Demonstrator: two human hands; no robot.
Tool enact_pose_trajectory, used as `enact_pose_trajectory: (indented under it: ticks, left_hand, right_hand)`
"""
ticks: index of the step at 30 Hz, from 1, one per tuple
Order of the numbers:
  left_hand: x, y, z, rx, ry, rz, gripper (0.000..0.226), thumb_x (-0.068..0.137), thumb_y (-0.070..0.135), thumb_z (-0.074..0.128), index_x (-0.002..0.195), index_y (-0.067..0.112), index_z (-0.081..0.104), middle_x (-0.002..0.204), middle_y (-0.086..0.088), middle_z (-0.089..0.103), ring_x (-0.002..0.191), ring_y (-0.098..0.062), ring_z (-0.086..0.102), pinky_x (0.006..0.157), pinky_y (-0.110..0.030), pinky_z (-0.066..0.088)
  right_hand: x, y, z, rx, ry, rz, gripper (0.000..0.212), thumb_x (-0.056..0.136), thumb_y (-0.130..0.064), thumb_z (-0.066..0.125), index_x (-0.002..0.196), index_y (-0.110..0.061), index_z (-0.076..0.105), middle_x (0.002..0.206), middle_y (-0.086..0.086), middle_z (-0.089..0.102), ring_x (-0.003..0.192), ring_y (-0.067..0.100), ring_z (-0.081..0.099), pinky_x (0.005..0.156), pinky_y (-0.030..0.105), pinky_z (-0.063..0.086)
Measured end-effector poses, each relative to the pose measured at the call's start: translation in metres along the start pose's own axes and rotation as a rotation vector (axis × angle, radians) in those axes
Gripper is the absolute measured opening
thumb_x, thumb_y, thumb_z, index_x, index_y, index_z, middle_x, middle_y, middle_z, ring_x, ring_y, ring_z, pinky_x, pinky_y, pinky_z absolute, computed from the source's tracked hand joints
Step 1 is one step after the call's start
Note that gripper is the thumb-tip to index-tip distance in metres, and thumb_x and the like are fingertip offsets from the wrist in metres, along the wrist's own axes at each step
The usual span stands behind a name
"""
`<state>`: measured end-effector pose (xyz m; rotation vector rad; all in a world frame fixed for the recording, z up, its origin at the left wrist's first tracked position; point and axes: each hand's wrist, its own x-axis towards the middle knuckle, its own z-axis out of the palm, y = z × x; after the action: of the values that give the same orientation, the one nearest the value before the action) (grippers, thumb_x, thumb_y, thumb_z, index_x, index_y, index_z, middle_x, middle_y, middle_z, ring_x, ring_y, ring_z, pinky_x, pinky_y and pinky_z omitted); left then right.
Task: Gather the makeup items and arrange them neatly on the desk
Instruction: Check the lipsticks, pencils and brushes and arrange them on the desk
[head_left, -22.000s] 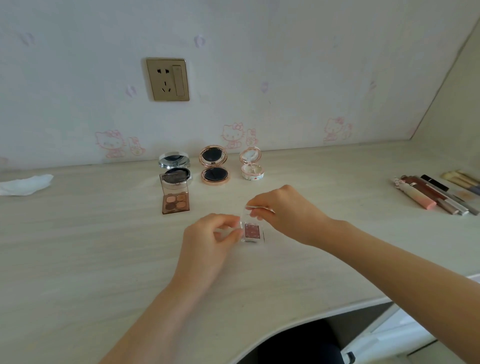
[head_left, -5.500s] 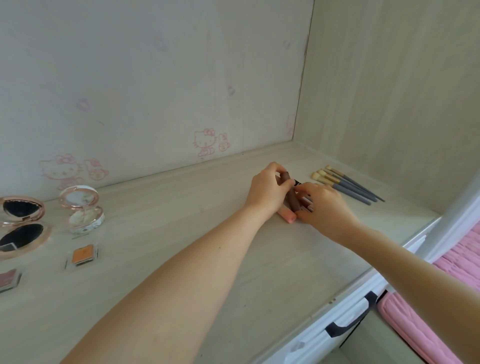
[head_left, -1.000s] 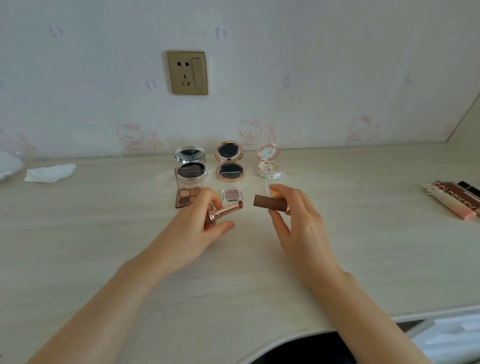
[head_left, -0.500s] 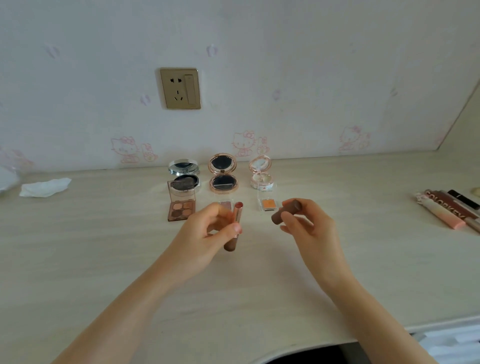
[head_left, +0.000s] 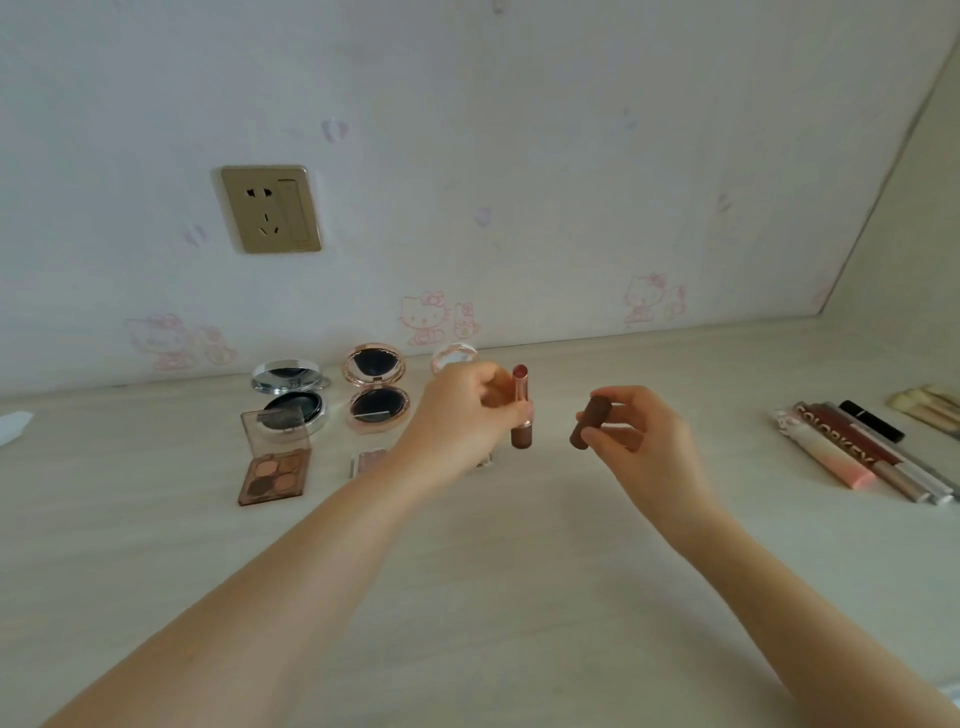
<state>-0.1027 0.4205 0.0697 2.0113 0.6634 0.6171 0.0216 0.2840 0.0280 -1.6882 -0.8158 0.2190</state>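
My left hand (head_left: 464, 415) pinches an uncapped lipstick (head_left: 520, 406) and holds it upright just above the desk (head_left: 519, 597). A little to the right, my right hand (head_left: 636, 439) grips the brown lipstick cap (head_left: 587, 422), held tilted and apart from the lipstick. Behind my left hand stand a silver compact (head_left: 291, 400), a rose-gold compact (head_left: 376, 387) and a small pink compact (head_left: 453, 354), all with lids raised. An open eyeshadow palette (head_left: 272, 465) and a small single eyeshadow (head_left: 370, 461) lie in front of them.
At the right edge lie several lip gloss tubes (head_left: 852, 452) side by side, with makeup brushes (head_left: 924, 406) beyond them. A white tissue (head_left: 13, 426) lies at the far left. A wall socket (head_left: 271, 209) sits above the compacts.
My left hand has turned the lipstick from lying sideways to upright and moved it right and away from me. The right hand kept the cap and tilted it.
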Motion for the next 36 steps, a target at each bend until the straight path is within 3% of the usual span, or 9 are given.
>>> enact_pose_trajectory:
  ticks: [3, 9, 12, 15, 18, 24, 27, 34, 36]
  left_hand:
    - [0.032, 0.006, 0.013, 0.055, 0.066, 0.004, 0.004, 0.076, 0.014, 0.072, 0.079, 0.014, 0.069, 0.077, 0.003, 0.073, 0.083, -0.013, 0.068, 0.097, -0.046, 0.046]
    - [0.081, 0.004, 0.026, 0.217, 0.147, -0.089, 0.008, 0.075, 0.010, 0.073, 0.076, 0.016, 0.068, 0.081, -0.003, 0.071, 0.088, -0.023, 0.067, 0.093, -0.045, 0.047]
    - [0.094, -0.004, 0.032, 0.274, 0.154, -0.104, 0.004, 0.076, 0.010, 0.072, 0.080, 0.009, 0.070, 0.083, -0.006, 0.072, 0.079, -0.019, 0.065, 0.065, -0.024, 0.048]
    - [0.100, -0.011, 0.037, 0.337, 0.197, -0.121, 0.006, 0.077, 0.013, 0.072, 0.082, 0.009, 0.071, 0.083, -0.004, 0.072, 0.070, -0.014, 0.056, 0.047, -0.016, 0.025]
    - [0.106, -0.019, 0.042, 0.353, 0.225, -0.158, 0.005, 0.077, 0.016, 0.072, 0.079, 0.012, 0.069, 0.083, -0.003, 0.072, 0.074, -0.016, 0.057, 0.053, -0.019, 0.021]
    - [0.115, -0.024, 0.045, 0.369, 0.216, -0.175, 0.008, 0.081, 0.012, 0.071, 0.083, 0.008, 0.064, 0.088, -0.010, 0.067, 0.084, -0.026, 0.062, 0.068, -0.027, 0.045]
    - [0.117, -0.025, 0.044, 0.375, 0.199, -0.183, 0.013, 0.081, 0.008, 0.068, 0.076, 0.013, 0.058, 0.089, -0.010, 0.065, 0.087, -0.029, 0.061, 0.082, -0.042, 0.053]
    - [0.117, -0.027, 0.043, 0.371, 0.198, -0.167, 0.012, 0.080, 0.005, 0.065, 0.075, 0.013, 0.057, 0.085, -0.011, 0.065, 0.085, -0.030, 0.062, 0.078, -0.042, 0.052]
    - [0.118, -0.028, 0.043, 0.368, 0.195, -0.175, 0.015, 0.080, 0.006, 0.064, 0.072, 0.014, 0.055, 0.081, -0.009, 0.063, 0.083, -0.029, 0.061, 0.078, -0.042, 0.051]
  right_hand:
    - [0.027, 0.008, -0.004, -0.052, -0.009, -0.010, 0.025, 0.080, -0.002, 0.065, 0.087, -0.025, 0.061, 0.077, -0.005, 0.072, 0.083, 0.010, 0.070, 0.082, 0.035, 0.055]
    - [0.076, 0.024, 0.007, -0.145, -0.039, 0.031, 0.021, 0.078, -0.007, 0.067, 0.087, -0.025, 0.061, 0.080, -0.005, 0.072, 0.087, 0.012, 0.068, 0.079, 0.031, 0.052]
    - [0.093, 0.029, 0.020, -0.166, -0.078, 0.033, 0.022, 0.077, -0.007, 0.066, 0.087, -0.025, 0.060, 0.076, -0.008, 0.071, 0.085, 0.007, 0.067, 0.063, 0.018, 0.044]
    - [0.105, 0.034, 0.032, -0.183, -0.102, 0.068, 0.021, 0.078, -0.008, 0.065, 0.092, -0.024, 0.060, 0.081, -0.004, 0.071, 0.085, 0.010, 0.066, 0.056, 0.016, 0.041]
    - [0.112, 0.040, 0.043, -0.179, -0.108, 0.079, 0.023, 0.079, -0.008, 0.063, 0.095, -0.024, 0.060, 0.085, -0.001, 0.071, 0.085, 0.014, 0.065, 0.060, 0.019, 0.045]
    - [0.125, 0.045, 0.053, -0.211, -0.125, 0.057, 0.022, 0.078, -0.011, 0.068, 0.088, -0.029, 0.059, 0.072, -0.014, 0.061, 0.075, 0.006, 0.059, 0.055, 0.012, 0.038]
    - [0.129, 0.047, 0.057, -0.260, -0.130, 0.046, 0.023, 0.076, -0.013, 0.070, 0.087, -0.030, 0.058, 0.073, -0.015, 0.059, 0.073, 0.003, 0.055, 0.054, 0.009, 0.034]
    - [0.133, 0.052, 0.061, -0.327, -0.142, 0.023, 0.021, 0.074, -0.018, 0.072, 0.083, -0.031, 0.057, 0.073, -0.018, 0.058, 0.078, 0.006, 0.057, 0.061, 0.017, 0.039]
    - [0.133, 0.054, 0.060, -0.340, -0.156, 0.004, 0.022, 0.074, -0.019, 0.072, 0.084, -0.031, 0.057, 0.079, -0.015, 0.060, 0.076, 0.004, 0.055, 0.060, 0.013, 0.038]
